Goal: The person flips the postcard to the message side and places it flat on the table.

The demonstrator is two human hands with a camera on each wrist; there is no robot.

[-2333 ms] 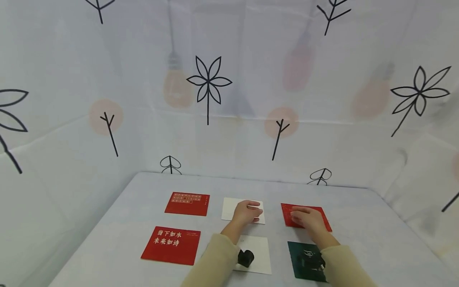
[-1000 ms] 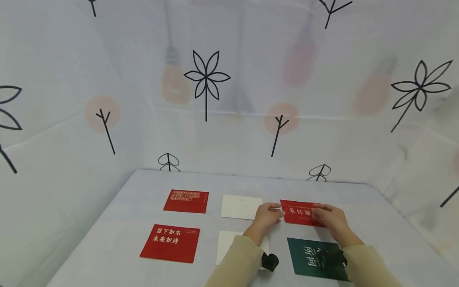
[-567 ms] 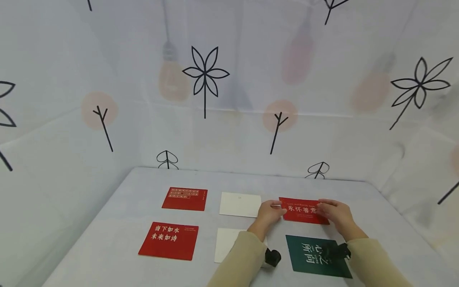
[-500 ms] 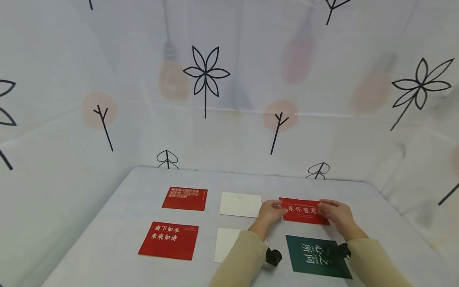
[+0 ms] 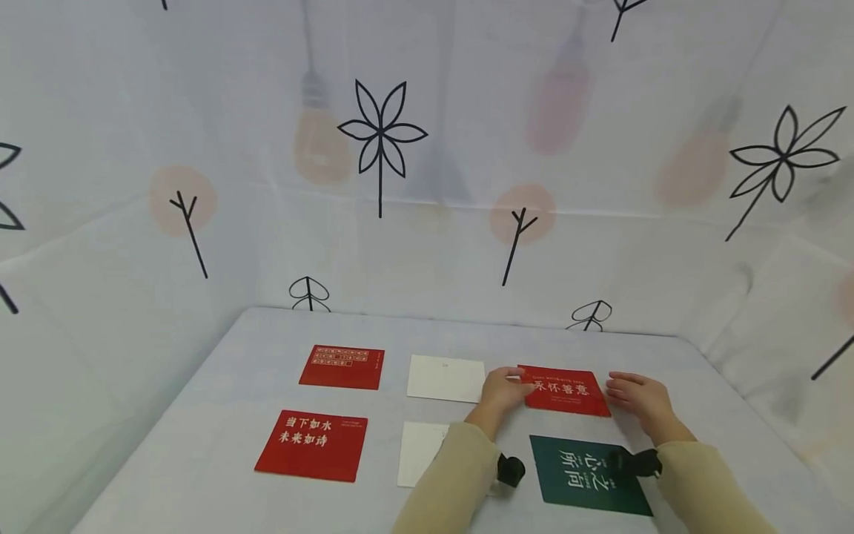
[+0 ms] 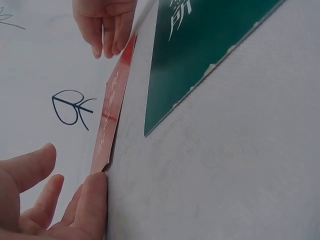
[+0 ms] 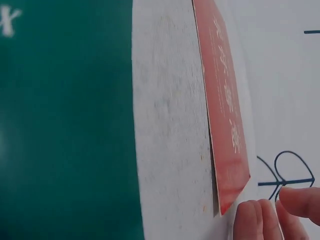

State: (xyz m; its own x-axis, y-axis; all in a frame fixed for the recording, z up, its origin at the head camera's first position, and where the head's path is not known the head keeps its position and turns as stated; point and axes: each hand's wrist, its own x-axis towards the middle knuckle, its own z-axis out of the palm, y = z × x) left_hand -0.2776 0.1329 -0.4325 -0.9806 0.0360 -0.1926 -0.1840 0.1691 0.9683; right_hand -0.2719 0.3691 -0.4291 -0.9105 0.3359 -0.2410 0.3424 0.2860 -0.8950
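Observation:
At the back right of the table lies a red card (image 5: 567,402) with white characters. My left hand (image 5: 500,393) is at its left edge, fingers loosely extended, and its fingertips overlap the corner. In the left wrist view one of the fingers (image 6: 93,200) sits right at the end of the red card (image 6: 111,112). My right hand (image 5: 643,402) stands just off the card's right edge, fingers extended and holding nothing. The right wrist view has the hand's fingers (image 7: 250,220) beside the near corner of the red card (image 7: 227,100).
A green card (image 5: 587,482) lies in front of the red one. To the left are two white cards, one back (image 5: 445,378) and one front (image 5: 416,454), the latter partly behind my left sleeve. Two more red cards, back (image 5: 343,374) and front (image 5: 312,452), lie farther left.
Both hands have moved right from over the back white card and the red card to the red card's two sides. Since half a second ago, my right hand has drawn off its right edge.

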